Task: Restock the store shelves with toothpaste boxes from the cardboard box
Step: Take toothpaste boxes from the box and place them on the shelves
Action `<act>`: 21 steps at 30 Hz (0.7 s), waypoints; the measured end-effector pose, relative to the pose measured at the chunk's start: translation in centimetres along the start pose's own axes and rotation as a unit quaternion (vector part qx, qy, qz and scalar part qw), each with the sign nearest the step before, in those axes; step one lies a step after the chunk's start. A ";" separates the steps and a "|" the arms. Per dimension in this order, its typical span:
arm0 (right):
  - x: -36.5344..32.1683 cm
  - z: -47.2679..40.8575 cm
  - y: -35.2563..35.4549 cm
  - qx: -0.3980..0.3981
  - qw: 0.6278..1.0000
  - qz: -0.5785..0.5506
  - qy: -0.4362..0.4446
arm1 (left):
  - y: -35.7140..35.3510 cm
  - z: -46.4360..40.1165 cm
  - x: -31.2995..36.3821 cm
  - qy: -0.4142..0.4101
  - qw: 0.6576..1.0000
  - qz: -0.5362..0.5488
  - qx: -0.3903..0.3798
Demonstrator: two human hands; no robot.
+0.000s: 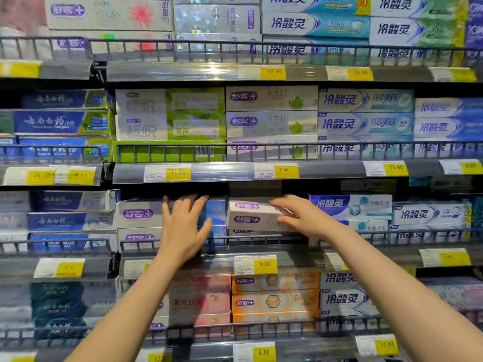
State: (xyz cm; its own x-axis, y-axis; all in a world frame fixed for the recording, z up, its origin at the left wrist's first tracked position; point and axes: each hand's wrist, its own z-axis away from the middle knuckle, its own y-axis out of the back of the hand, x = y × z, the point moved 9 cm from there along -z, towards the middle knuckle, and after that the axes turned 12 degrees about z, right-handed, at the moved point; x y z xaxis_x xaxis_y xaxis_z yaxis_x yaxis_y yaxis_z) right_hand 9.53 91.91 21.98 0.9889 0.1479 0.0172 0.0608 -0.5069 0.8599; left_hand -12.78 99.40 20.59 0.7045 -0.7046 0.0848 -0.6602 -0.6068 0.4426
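Note:
A white toothpaste box with purple logos (252, 216) sits tilted on top of a stack in the middle of the third shelf. My right hand (298, 214) grips its right end, fingers wrapped over the top edge. My left hand (184, 226) lies flat, fingers spread, against the front of a white and blue toothpaste box (138, 214) in the stack to the left. The cardboard box is out of view.
A dark wire rail (251, 240) runs along the front of the third shelf, below the hands. Full stacks of toothpaste fill the shelves above, below and at both sides. A dark gap (254, 189) opens above the tilted box. Yellow price tags (265, 264) line the shelf edges.

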 end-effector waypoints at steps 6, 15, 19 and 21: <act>-0.5 -0.2 -1.6 -0.058 0.997 0.051 0.002 | -0.3 0.1 -0.1 0.001 1.000 -0.017 -0.010; -0.5 -0.5 -4.5 -0.123 0.990 0.065 -0.011 | -0.4 0.1 0.1 -0.002 1.000 -0.026 -0.012; -0.7 0.3 -3.5 -0.071 0.996 0.048 -0.007 | -0.3 0.2 0.3 -0.004 1.000 -0.012 -0.008; -0.9 1.8 -2.2 -0.023 0.999 0.026 -0.001 | -0.1 0.6 1.4 -0.020 1.000 0.015 0.012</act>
State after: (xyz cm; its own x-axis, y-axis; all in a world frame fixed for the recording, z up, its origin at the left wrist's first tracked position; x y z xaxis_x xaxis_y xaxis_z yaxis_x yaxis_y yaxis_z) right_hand 8.75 91.35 19.10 0.9907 0.1217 0.0610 0.0041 -0.4747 0.8801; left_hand -11.90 98.29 20.11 0.6738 -0.7363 0.0625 -0.6875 -0.5936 0.4183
